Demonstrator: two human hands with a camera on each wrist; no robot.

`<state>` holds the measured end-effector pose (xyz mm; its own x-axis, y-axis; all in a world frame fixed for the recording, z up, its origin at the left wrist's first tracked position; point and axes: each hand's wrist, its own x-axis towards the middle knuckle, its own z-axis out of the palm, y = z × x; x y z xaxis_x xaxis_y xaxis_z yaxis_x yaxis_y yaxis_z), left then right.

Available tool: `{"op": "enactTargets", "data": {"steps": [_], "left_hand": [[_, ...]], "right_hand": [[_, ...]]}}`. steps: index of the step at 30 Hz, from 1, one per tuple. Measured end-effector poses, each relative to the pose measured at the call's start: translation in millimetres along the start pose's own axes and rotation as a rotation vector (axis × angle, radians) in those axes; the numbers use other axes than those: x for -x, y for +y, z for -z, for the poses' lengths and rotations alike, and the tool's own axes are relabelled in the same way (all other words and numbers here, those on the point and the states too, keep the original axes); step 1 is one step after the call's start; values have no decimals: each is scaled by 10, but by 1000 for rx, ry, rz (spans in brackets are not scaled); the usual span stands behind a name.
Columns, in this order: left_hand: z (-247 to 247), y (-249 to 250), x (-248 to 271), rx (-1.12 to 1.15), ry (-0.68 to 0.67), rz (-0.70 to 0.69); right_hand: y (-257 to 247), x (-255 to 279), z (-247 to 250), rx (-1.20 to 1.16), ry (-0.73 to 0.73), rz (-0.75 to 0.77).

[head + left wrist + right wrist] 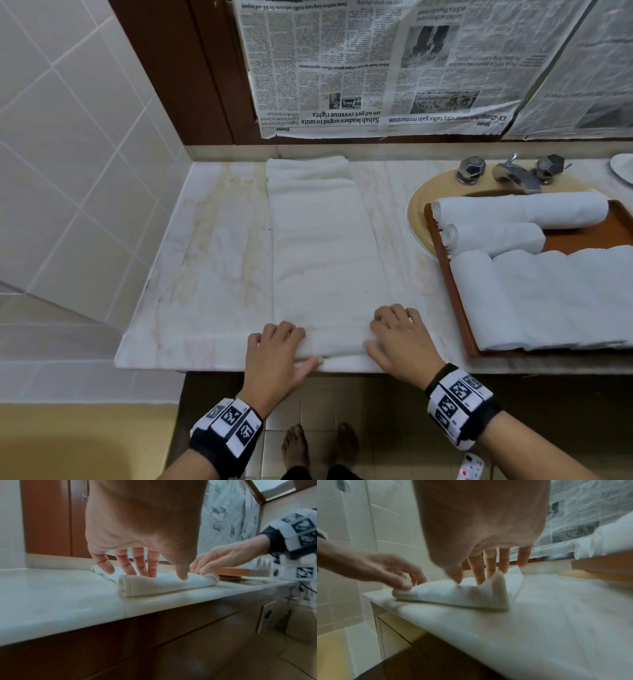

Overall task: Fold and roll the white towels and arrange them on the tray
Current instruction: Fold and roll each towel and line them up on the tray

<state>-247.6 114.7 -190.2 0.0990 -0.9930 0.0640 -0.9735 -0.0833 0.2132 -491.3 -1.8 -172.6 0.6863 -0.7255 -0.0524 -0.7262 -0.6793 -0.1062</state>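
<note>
Towel (318,240), folded into a long white strip, lies flat on the marble desk (212,246), running from the near edge back to the wall, with its near end already turned over into a short first roll (164,584). Both hands sit on that roll: the left hand (277,353) has its fingers curled over the top and its thumb tucked under the near side, and the right hand (400,337) grasps the other end the same way, pinching the cloth where it bunches slightly. To roll it well, I judge the hands should push forward evenly and together, keeping the core tight and the side edges lined up with the strip so the roll does not cone out; the right end looks a little looser and may want tucking first. Off to the right, the wooden tray (445,274) rests over the basin and carries rolled towels (513,209) with a folded one laid in front, so this roll would join them once finished.
</note>
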Motion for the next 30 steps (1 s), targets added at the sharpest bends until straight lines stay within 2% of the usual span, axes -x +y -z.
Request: {"op": "enactTargets", "data": {"steps": [2,5,10,13,15,17,20,24,28,30], "left_hand": [[-10,-15,-6,-10,-27,-6],[-1,-72,-74,-11,-38,-23],[116,-100,-102,-33,-135,58],[225,-152,-133,125,-248,149],[298,-218,-155,310,-291,229],[327,-281,-178,459,-286,286],[273,-355,-235,553,-214,316],[186,-358,-266,455,-168,333],[133,-282,-198,144,-28,179],[147,-244,-164,104,-79,172]], "right_hand": [[-16,-21,33,45,-83,31],[-47,-81,40,61,-113,34],[-109,-92,28,-207,-160,-1],[-83,-98,98,-499,-182,-144],[-40,-102,83,-551,-176,-168],[6,-101,30,-563,-140,-156],[53,-100,-66,-593,4,-161],[45,-148,-150,-399,139,-96],[51,-152,-94,-273,6,35],[35,-166,-71,-186,-25,66]]}}
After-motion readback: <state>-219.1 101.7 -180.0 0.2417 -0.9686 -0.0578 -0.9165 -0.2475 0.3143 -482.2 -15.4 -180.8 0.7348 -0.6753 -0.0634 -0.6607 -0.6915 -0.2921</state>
